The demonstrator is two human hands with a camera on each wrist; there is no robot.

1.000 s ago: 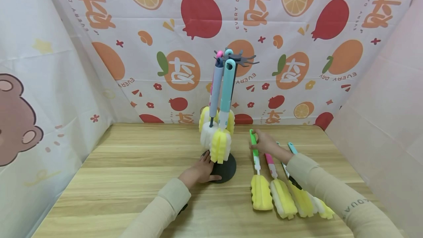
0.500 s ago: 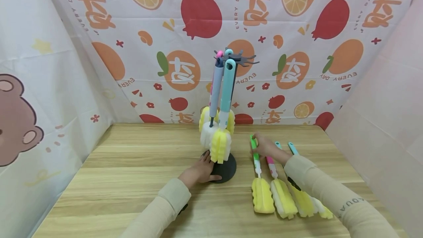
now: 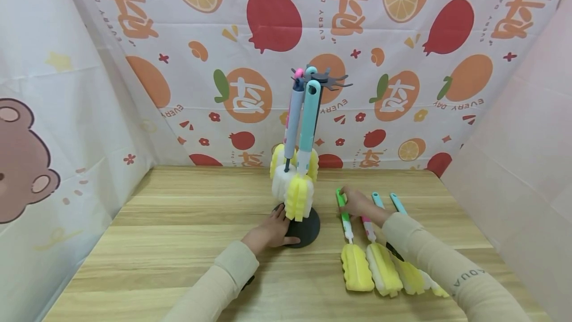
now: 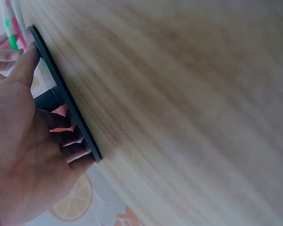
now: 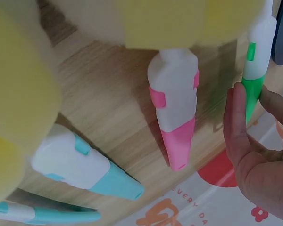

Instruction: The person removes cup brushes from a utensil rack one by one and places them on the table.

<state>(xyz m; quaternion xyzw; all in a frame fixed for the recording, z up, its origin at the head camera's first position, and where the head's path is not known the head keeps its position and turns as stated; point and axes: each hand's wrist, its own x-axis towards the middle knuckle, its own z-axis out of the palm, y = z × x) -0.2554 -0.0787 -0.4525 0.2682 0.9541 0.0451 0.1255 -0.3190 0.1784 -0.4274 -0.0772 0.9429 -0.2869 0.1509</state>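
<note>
Now right hand (image 3: 355, 201) pinching green brush (image 3: 344, 208), dragged nearer; left hand (image 3: 271, 228) flat, unmoved.

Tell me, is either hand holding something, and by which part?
The right hand pinches the green brush by its handle, near the tip. The left hand presses on the stand's base.

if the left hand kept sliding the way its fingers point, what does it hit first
Probably the stand's thin upright post: the left hand already rests on the black round base, fingers pointing toward its centre. The low-hanging yellow sponge head sits just above that line, so depth leaves some doubt.
</note>
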